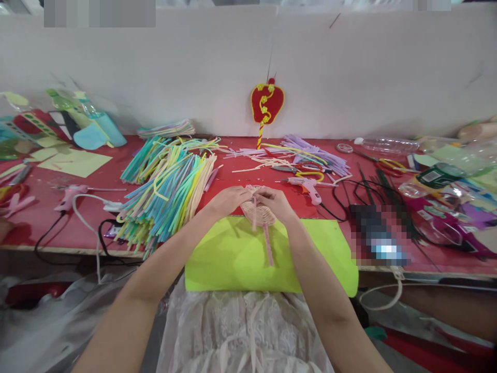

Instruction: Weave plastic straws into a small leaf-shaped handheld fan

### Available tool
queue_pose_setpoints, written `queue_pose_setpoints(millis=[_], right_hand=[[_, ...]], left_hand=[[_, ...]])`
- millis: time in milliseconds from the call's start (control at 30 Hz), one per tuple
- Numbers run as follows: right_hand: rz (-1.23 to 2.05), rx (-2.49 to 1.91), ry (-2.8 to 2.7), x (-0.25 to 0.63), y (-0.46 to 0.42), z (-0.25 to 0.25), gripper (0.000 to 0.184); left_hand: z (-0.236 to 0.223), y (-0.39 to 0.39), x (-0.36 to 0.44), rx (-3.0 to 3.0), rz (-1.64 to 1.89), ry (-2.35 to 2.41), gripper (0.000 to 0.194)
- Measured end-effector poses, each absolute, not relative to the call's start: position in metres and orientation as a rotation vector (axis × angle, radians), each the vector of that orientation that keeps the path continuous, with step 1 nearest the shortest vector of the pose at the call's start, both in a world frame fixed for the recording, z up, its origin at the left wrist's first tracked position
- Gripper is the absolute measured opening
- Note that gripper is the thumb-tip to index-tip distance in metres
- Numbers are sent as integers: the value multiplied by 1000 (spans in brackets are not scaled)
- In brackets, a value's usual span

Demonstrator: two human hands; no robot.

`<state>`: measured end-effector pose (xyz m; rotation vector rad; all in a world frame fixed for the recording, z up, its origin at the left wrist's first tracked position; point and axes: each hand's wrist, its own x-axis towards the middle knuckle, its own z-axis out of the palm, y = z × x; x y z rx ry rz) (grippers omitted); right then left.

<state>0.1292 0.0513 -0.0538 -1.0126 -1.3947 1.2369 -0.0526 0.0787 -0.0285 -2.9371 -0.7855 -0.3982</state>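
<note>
A small cream fan-shaped piece (259, 213) of rows of pipe cleaners is between my hands, its pink fuzzy handle (268, 244) pointing toward me. My left hand (233, 200) is closed on the piece's upper left edge. With fingers pinched, my right hand (275, 203) grips its upper right side, where a loose pale pink pipe cleaner (254, 215) hangs down. The exact fingertip contact is partly hidden. Beneath the handle lies a bright yellow-green sheet (233, 259), draped over the table's front edge.
A large pipe-cleaner bundle (163, 191) lies left, purple pipe cleaners (310, 153) behind. A pink glue gun (310, 189) rests right, another glue gun (73, 194) left. A finished red fan (267, 103) stands at the back. A blurred dark device (378, 233) lies near the right edge.
</note>
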Motion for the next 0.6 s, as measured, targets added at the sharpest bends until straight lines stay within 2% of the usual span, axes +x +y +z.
queue_pose_setpoints(millis=[233,467,600], right_hand=[[1186,-1037,-1288,128,54,-58,24],[1023,-1079,-1132,127,56,-59,27],[964,-1064,-1110,126,57,-62,28]], left_hand=[[-28,79,-54,-2837,-560,-979,22],[-38,57,-38,-2391,-1302,-1379,21],[-48,46,-16,-2392,-1383,-1539,23]])
